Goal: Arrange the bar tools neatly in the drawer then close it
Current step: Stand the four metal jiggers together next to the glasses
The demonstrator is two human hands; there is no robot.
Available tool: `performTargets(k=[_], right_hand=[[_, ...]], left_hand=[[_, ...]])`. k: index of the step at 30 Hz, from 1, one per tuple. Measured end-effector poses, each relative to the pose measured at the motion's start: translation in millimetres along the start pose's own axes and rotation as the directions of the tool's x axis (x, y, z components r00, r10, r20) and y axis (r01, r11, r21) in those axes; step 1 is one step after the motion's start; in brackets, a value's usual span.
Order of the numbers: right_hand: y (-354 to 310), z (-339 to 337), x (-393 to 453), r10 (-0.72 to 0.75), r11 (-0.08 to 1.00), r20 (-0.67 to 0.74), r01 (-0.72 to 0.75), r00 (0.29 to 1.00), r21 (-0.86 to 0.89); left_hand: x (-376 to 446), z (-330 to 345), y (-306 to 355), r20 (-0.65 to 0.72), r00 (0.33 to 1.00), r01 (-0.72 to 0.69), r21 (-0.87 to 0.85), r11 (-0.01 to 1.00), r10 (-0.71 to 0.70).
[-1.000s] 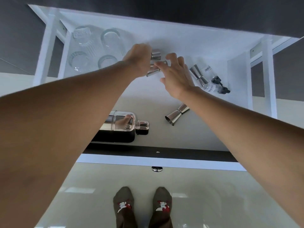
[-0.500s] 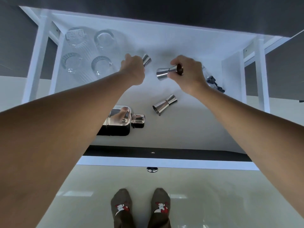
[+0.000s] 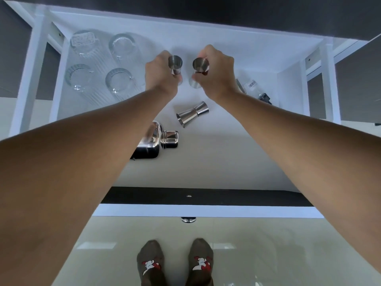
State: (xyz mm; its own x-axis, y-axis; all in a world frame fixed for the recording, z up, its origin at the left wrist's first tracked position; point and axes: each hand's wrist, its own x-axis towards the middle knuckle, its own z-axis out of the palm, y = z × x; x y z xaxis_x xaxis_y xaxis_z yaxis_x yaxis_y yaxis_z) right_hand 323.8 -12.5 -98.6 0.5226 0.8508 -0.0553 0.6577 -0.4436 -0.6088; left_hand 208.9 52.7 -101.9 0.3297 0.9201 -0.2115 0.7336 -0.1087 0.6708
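Note:
The white drawer (image 3: 226,162) stands pulled out below me. My left hand (image 3: 159,76) grips a steel jigger (image 3: 175,65) held upright at the drawer's back middle. My right hand (image 3: 216,75) grips a second steel jigger (image 3: 200,66), also upright, a short gap to the right of the first. A third jigger (image 3: 192,114) lies on its side on the drawer floor in front of my hands. A shiny cocktail shaker (image 3: 156,142) lies on its side nearer the front, partly hidden by my left forearm.
Several ribbed glasses (image 3: 119,79) stand at the drawer's back left. A clear bottle with a black pourer (image 3: 257,91) lies at the back right, partly behind my right hand. The drawer's knob (image 3: 188,219) sticks out from its front panel. My socked feet (image 3: 175,263) stand on a glossy floor.
My two hands have turned their jiggers from lying to upright and brought them side by side at the back middle. The view has shifted slightly.

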Motion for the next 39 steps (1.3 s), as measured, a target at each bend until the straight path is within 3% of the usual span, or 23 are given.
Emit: performTargets(k=[4,7,10,15,21,23,26,29,39], right_hand=[[-1.2,-5.7,-0.6,-0.002,1.0,0.058,0.0,0.998,0.024],[11.2,-23.1,-5.2,0.051,0.998,-0.028,-0.052,0.998,-0.018],[38.5,-39.8,-14.5,0.143,0.972,-0.089,-0.156,0.986,-0.173],[61.9,-47.5,-39.7,0.251,0.85,0.049,-0.196,0.967,-0.489],[61.5,-35.3,-55.1,0.194,0.8,0.067,-0.119,0.979,-0.588],[59.2,-34.1,-59.9,0.134,0.828,0.061,-0.078,0.989,-0.556],[51.0,-32.0,-60.9,0.095,0.952,0.032,-0.081,0.995,-0.294],[36.5,-27.5,-56.8,0.085,0.988,0.035,-0.079,0.996,-0.135],[-5.9,-3.1,-43.6,0.04,0.993,0.099,-0.028,0.994,-0.113]], left_hand=[[0.3,-2.6,3.8,0.026,0.999,0.022,0.036,0.999,-0.023],[-6.1,-5.1,11.0,0.093,0.99,0.085,0.166,0.982,-0.102],[-14.8,-7.5,12.2,0.138,0.974,0.15,0.211,0.966,-0.182],[-24.3,-2.7,7.2,0.288,0.955,-0.005,0.264,0.965,-0.074],[-25.9,3.7,6.3,0.332,0.943,-0.121,0.402,0.908,-0.021],[-25.5,-0.4,6.6,0.343,0.939,-0.131,0.403,0.906,-0.017],[-26.9,-13.4,6.8,0.332,0.943,-0.113,0.331,0.937,-0.004],[-28.9,-25.8,5.7,0.304,0.952,-0.104,0.267,0.958,0.018],[-25.3,-29.3,7.2,0.242,0.969,-0.097,0.229,0.969,0.04]])
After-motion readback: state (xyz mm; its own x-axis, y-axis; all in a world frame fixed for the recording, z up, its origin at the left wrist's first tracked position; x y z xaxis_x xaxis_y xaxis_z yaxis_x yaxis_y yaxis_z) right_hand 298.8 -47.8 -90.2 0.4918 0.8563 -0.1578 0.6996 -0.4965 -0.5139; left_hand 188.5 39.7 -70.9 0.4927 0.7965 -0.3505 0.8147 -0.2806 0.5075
